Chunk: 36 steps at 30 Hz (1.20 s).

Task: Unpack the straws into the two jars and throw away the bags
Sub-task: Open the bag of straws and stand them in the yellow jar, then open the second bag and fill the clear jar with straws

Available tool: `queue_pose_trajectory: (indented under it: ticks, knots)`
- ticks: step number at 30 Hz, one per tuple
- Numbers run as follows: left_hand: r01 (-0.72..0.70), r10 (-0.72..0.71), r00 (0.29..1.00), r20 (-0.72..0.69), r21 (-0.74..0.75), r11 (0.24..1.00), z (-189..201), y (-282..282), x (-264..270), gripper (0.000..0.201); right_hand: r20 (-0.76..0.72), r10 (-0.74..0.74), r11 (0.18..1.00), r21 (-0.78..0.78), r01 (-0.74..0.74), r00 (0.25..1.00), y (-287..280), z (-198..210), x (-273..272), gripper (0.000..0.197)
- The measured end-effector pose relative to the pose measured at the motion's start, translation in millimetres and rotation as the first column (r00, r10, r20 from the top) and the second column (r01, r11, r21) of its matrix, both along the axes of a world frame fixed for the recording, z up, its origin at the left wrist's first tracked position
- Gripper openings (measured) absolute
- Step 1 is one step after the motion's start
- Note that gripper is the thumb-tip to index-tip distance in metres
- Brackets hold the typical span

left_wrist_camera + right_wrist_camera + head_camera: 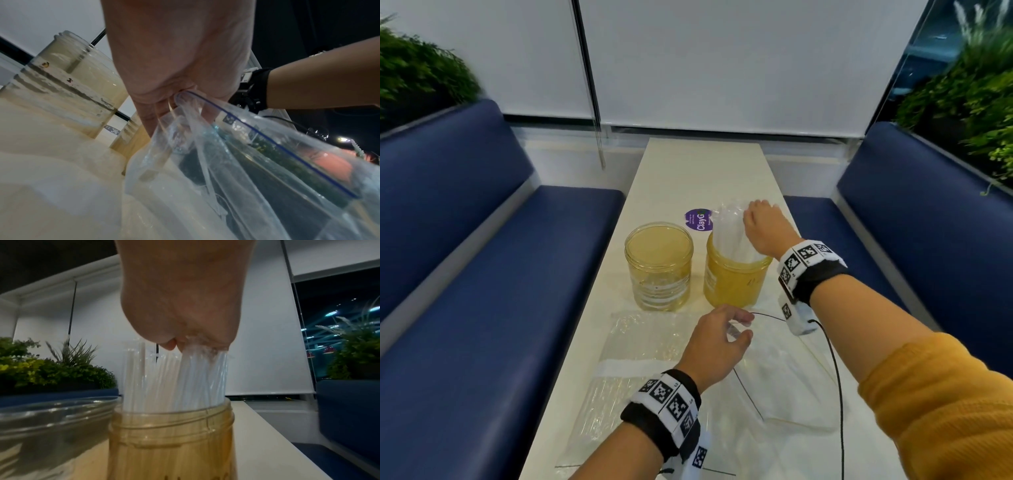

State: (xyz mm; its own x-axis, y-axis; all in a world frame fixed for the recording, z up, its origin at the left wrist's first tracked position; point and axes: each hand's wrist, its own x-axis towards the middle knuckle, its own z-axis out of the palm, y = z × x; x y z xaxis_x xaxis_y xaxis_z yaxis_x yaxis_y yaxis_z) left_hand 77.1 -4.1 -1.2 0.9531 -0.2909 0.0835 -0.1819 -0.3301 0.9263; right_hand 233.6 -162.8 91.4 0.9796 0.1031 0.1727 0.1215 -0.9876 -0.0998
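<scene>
Two yellowish clear jars stand on the table. The left jar [659,265] [68,84] holds nothing. The right jar [734,279] [170,439] holds a bundle of clear straws [731,233] [174,379] standing upright. My right hand [765,228] [185,337] grips the tops of those straws from above. My left hand [722,337] [174,100] pinches the rim of an empty clear zip bag [784,377] [257,162] just in front of the jars. A second clear bag [633,370] with straws inside lies flat at the left.
A purple round sticker [698,220] sits on the table [698,171] behind the jars. A black cable [835,370] runs from my right wrist across the bag. Blue benches [482,274] [914,212] flank the narrow table. Plants [51,368] stand behind the benches.
</scene>
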Motion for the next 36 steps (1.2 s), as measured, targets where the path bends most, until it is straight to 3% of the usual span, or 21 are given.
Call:
queue_pose_trajectory:
  ticks: [3, 5, 8, 10, 17, 19, 22, 24, 25, 26, 30, 32, 34, 36]
  knots:
    - [0.004, -0.004, 1.000, -0.008, 0.000, 1.000, 0, 0, -2, 0.022, 0.264, -0.022, 0.994, 0.106, -0.006, 0.964, 2, 4, 6, 0.042]
    - [0.005, -0.006, 1.000, -0.011, -0.014, 1.000, -2, 1, -2, 0.022, 0.317, 0.060, 0.991, 0.093, -0.095, 0.946, 11, 9, 9, 0.053]
    - [0.005, -0.005, 1.000, 0.000, 0.000, 1.000, -4, 3, -2, 0.023, 0.109, 0.209, 0.976, -0.075, -0.202, 0.972, 28, 2, 9, 0.057]
    - [0.011, -0.011, 1.000, 0.013, 0.028, 1.000, -3, 4, -3, 0.026, -0.034, 0.190, 0.970, -0.146, -0.193, 0.981, 28, -9, 9, 0.058]
    - [0.072, -0.083, 0.994, 0.068, 0.155, 0.985, 5, 11, -2, 0.053, 0.132, 0.072, 0.983, 0.156, -0.093, 0.989, -7, 41, -40, 0.053]
    - [0.068, -0.096, 0.988, 0.124, 0.210, 0.975, 15, 8, 1, 0.060, 0.000, 0.050, 0.975, 0.216, -0.049, 0.999, -23, 52, -77, 0.055]
    - [0.088, -0.115, 0.977, 0.178, 0.153, 0.984, 24, -2, 4, 0.067, -0.303, 0.045, 0.993, 0.115, -0.011, 0.952, -41, 42, -126, 0.057]
    - [0.128, -0.138, 0.970, 0.199, 0.064, 0.990, 30, -10, 3, 0.067, -0.359, 0.008, 0.996, 0.084, 0.024, 0.933, -55, 23, -141, 0.037]
    - [0.157, -0.155, 0.966, 0.208, 0.011, 0.988, 34, -13, 0, 0.063, -0.330, -0.005, 0.987, 0.147, 0.057, 0.944, -62, 15, -145, 0.021]
    - [0.184, -0.170, 0.961, 0.216, -0.046, 0.982, 38, -16, -3, 0.057, -0.297, -0.011, 0.964, 0.250, 0.089, 0.955, -70, 9, -149, 0.011]
    - [0.162, -0.110, 0.959, 0.260, -0.191, 0.968, 48, -18, -16, 0.033, -0.224, -0.128, 0.746, 0.621, 0.242, 0.966, -103, -7, -174, 0.026]
    - [0.062, -0.024, 0.960, 0.281, -0.126, 0.990, 40, -8, -16, 0.023, -0.171, -0.246, 0.624, 0.725, 0.291, 0.954, -116, -20, -198, 0.034]
    - [-0.013, 0.016, 0.968, 0.250, -0.014, 1.000, 28, 13, -18, 0.009, -0.110, -0.382, 0.605, 0.721, 0.338, 0.918, -122, -40, -225, 0.037]
    - [0.052, -0.075, 0.979, 0.190, 0.120, 0.991, 18, 43, -28, 0.008, -0.082, -0.471, 0.533, 0.767, 0.357, 0.878, -122, -62, -250, 0.032]
